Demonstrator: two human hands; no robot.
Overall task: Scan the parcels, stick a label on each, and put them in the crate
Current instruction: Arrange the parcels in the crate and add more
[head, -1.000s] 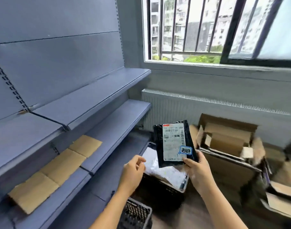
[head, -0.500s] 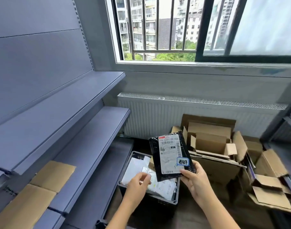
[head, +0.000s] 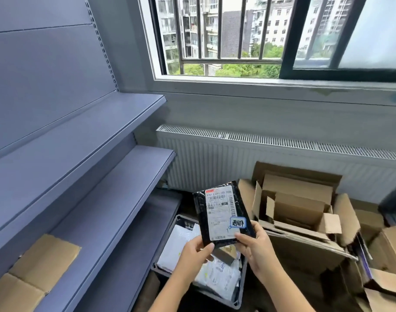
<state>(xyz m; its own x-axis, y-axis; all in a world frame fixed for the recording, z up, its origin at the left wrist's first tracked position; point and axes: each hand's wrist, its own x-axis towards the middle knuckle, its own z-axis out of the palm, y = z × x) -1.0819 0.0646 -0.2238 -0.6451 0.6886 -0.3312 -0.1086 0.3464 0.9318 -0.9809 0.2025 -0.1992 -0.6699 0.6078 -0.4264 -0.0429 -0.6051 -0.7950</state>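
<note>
Parcel (head: 222, 213), black and flat, is held upright low in the view at six o'clock, above the black crate (head: 183, 220). Its white shipping label (head: 218, 210) faces the camera; the small print is too blurred to read. A blue-bordered sticker (head: 238, 222) sits at the label's four o'clock corner.

The left hand (head: 195, 251) pinches the parcel's seven o'clock corner, thumb on the front. The right hand (head: 255, 244) grasps the five o'clock corner, thumb on the label's lower edge. Both hands' remaining fingers are hidden behind the parcel.

White packets (head: 215, 275) lie in the crate, partly covered by the hands and parcel. Open cardboard boxes (head: 298, 206) crowd four o'clock, cut off at the right edge. Grey shelves (head: 102, 188) run along nine o'clock, with cardboard sheets (head: 44, 260) on the lowest shelf at eight o'clock.
</note>
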